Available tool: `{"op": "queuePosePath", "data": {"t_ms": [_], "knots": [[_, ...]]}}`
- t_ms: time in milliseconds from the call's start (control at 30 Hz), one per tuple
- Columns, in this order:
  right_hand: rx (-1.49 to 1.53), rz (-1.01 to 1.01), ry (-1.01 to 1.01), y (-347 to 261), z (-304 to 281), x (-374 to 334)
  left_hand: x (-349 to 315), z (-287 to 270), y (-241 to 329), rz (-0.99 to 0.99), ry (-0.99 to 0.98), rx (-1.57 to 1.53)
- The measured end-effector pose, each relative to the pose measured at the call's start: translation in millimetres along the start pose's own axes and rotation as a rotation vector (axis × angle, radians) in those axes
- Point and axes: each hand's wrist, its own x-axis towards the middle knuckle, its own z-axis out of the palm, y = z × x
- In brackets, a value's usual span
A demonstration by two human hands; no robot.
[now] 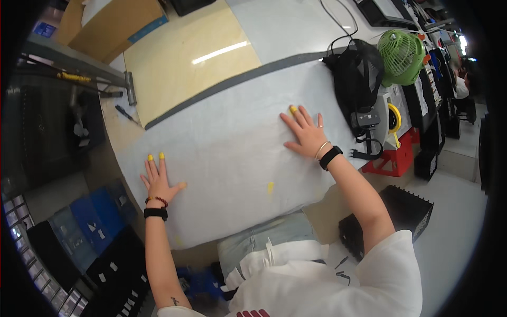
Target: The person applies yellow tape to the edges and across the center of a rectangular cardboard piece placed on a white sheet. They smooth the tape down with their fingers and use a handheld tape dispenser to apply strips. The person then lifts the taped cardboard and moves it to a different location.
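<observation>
My left hand (159, 185) lies flat near the left edge of a pale grey work mat (222, 158), fingers spread. Yellow tape or caps cover two of its fingertips, and a black band and a dark beaded bracelet circle that wrist. Farther right, my right hand (306, 134) also rests on the mat with its fingers apart; yellow wraps one fingertip. That wrist wears a black band and a thin bangle. Neither hand holds anything. A small yellow mark (270, 188) shows on the mat between them, toward me.
A black bag (359, 79) with straps lies at the mat's right edge, beside a green fan (401, 57) and a yellow ring-shaped object (394, 118). A cardboard box (113, 31) stands back left. A pen (127, 114) lies near a metal post. A black crate (401, 216) sits on the floor.
</observation>
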Motion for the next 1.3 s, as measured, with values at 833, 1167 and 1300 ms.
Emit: {"op": "queuePosePath", "data": {"t_ms": [833, 1167, 1300], "knots": [[-0.024, -0.372, -0.062, -10.9, 84.1, -145.1, -12.4, 33.1, -8.5, 0.064, 0.174, -0.037], [-0.221, -0.386, 0.206, 20.7, 127.5, -166.6, -14.2, 34.2, -10.4, 0.067, 0.171, 0.016], [-0.11, -0.341, 0.001, 1.4, 70.6, -162.7, -35.0, 41.6, -5.6, 0.17, 0.306, 0.058]]}}
